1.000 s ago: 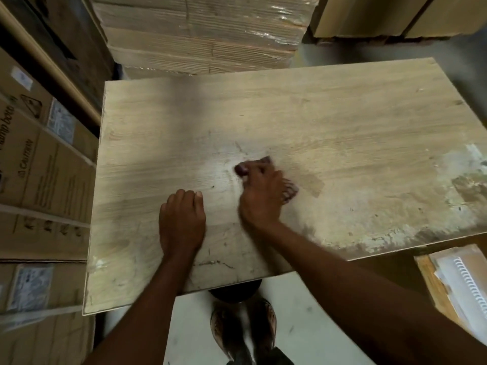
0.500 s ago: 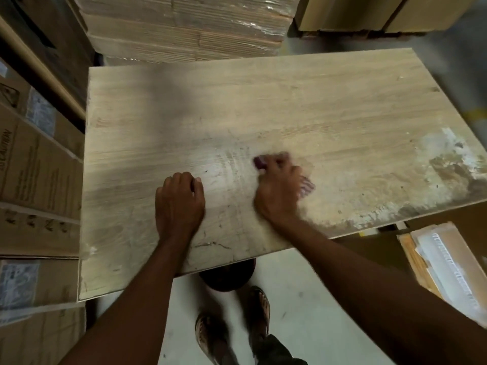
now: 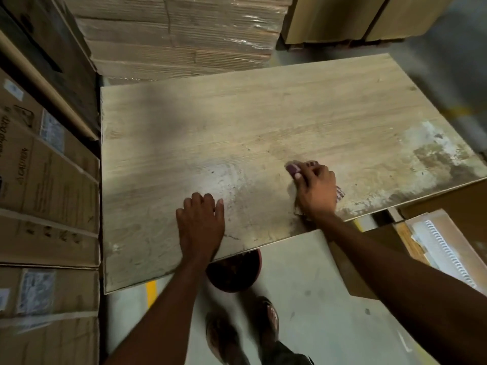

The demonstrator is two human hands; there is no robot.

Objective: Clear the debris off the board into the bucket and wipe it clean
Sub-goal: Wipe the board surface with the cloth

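A large pale wood-grain board point(image 3: 263, 114) lies flat in front of me. My right hand point(image 3: 316, 191) presses a dark red checked cloth point(image 3: 293, 168) onto the board near its front edge, with the fingers closed over it. My left hand point(image 3: 201, 222) rests flat on the board near the front edge, fingers curled, holding nothing. White and brown residue point(image 3: 432, 151) marks the board's right end and front right edge. A dark red bucket point(image 3: 233, 272) stands on the floor under the front edge, partly hidden by the board.
Stacked cardboard boxes point(image 3: 44, 206) line the left side. Wrapped cardboard stacks point(image 3: 179, 35) stand behind the board. A box with papers and a spiral-bound pad point(image 3: 442, 246) sits at the right. My sandalled feet point(image 3: 247, 335) stand on the grey floor below.
My right hand has slid the cloth to the right along the board. My left hand has stayed in place on the board. The camera view has shifted.
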